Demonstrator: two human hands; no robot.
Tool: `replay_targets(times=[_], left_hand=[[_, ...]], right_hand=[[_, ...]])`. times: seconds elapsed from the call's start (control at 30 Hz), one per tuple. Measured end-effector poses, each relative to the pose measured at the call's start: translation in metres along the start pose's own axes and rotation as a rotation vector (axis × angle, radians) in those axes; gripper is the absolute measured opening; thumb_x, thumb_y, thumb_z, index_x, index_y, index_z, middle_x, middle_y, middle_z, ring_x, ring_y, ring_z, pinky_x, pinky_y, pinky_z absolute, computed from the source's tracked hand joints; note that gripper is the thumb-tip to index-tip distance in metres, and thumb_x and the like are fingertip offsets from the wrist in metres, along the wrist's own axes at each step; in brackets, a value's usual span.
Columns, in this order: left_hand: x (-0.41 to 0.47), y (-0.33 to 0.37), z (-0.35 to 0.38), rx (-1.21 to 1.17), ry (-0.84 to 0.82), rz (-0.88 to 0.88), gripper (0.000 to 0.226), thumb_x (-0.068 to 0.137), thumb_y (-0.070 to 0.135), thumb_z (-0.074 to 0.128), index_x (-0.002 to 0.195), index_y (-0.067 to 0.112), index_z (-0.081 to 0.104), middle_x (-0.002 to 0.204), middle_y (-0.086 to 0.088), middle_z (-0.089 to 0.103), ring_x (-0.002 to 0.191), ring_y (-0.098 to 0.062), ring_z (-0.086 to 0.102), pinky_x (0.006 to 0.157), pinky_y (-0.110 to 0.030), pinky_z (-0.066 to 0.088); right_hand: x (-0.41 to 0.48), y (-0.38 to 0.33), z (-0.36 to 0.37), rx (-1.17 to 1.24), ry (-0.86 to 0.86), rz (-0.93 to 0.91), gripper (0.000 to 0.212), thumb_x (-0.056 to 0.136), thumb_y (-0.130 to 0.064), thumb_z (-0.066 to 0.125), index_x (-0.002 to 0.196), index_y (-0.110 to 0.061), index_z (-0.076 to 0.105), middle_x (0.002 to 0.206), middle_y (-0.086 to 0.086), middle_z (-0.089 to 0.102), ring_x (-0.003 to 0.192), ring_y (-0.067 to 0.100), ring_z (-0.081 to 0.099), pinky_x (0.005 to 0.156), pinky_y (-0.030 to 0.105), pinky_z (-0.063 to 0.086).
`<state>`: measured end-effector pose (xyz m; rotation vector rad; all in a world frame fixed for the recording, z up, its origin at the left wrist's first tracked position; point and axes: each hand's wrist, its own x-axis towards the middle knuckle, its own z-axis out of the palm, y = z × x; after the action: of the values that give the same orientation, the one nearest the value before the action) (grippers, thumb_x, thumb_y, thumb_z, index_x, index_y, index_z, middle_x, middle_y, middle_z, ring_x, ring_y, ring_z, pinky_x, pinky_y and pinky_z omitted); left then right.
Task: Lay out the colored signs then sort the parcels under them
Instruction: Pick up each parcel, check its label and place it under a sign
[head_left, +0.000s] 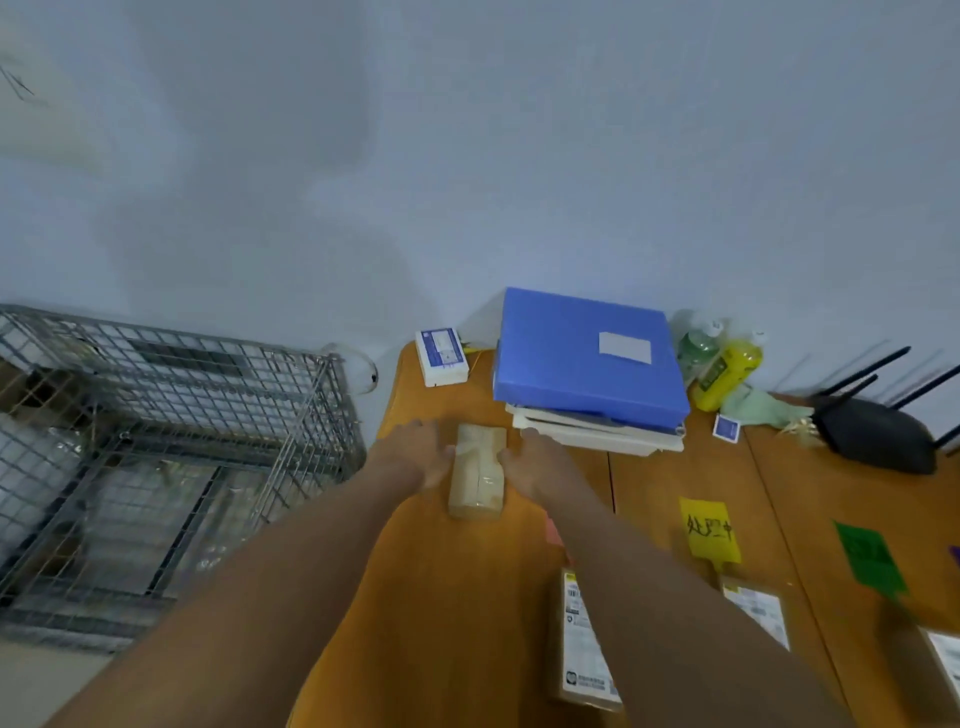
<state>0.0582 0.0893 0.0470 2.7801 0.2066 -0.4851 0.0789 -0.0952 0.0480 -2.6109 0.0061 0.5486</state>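
While yellow sign (710, 530) and green sign (868, 558) already head labelled parcels, my left hand (423, 453) and right hand (535, 462) clasp a taped parcel (478, 472), unsorted, at the table's (457, 597) far left.

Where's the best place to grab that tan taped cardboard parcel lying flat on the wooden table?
Grip the tan taped cardboard parcel across its two long sides, from left and right. It lies flat, narrow and lengthwise away from you; the left hand and right hand already flank it.
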Motion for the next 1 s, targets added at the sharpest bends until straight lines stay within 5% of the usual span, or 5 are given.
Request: replay_targets(times=[0.2,0.4,0.57,0.7,1.0], left_hand=[[0.025,-0.013,0.064,-0.258,-0.126,0.025,0.049,0.102,0.045,0.039,0.149,0.031,0.038,0.127,-0.009,0.063,0.104,-0.028,0.064,0.088,-0.046,0.055],[0.036,-0.009,0.1,-0.484,-0.147,-0.033,0.054,0.105,0.035,0.044,0.155,0.02,0.033,0.14,-0.008,0.06,0.11,-0.027,0.064,0.088,-0.041,0.056],[0.034,-0.005,0.107,-0.581,-0.127,-0.117,0.046,0.105,0.034,0.044,0.146,0.012,0.041,0.128,-0.01,0.063,0.105,-0.027,0.064,0.086,-0.042,0.057],[0.023,0.004,0.086,-0.561,-0.081,-0.113,0.039,0.105,0.036,0.045,0.131,0.008,0.046,0.113,-0.006,0.06,0.094,-0.023,0.061,0.073,-0.034,0.05],[-0.031,0.041,-0.061,-0.665,0.13,-0.015,0.043,0.104,0.029,0.048,0.138,0.003,0.041,0.121,-0.015,0.065,0.105,-0.029,0.064,0.092,-0.047,0.054]], right_hand=[[0.025,0.012,0.066,0.023,-0.075,0.092,0.057,0.1,-0.044,0.047,0.148,-0.014,0.039,0.138,0.011,0.056,0.121,0.03,0.057,0.101,0.045,0.049],[0.035,0.02,0.103,0.103,-0.08,0.144,0.049,0.1,-0.043,0.045,0.14,-0.017,0.034,0.111,0.007,0.065,0.096,0.025,0.066,0.086,0.048,0.056],[0.033,0.015,0.106,0.15,-0.02,0.132,0.045,0.098,-0.04,0.049,0.137,-0.019,0.038,0.108,0.004,0.062,0.091,0.023,0.064,0.081,0.045,0.058],[0.017,0.007,0.089,0.219,0.052,0.047,0.044,0.097,-0.033,0.052,0.139,-0.024,0.041,0.114,0.002,0.063,0.094,0.021,0.064,0.08,0.044,0.059],[-0.031,-0.063,-0.029,0.292,0.219,-0.138,0.046,0.097,-0.036,0.052,0.14,-0.023,0.046,0.128,0.002,0.06,0.116,0.023,0.058,0.099,0.045,0.051]])
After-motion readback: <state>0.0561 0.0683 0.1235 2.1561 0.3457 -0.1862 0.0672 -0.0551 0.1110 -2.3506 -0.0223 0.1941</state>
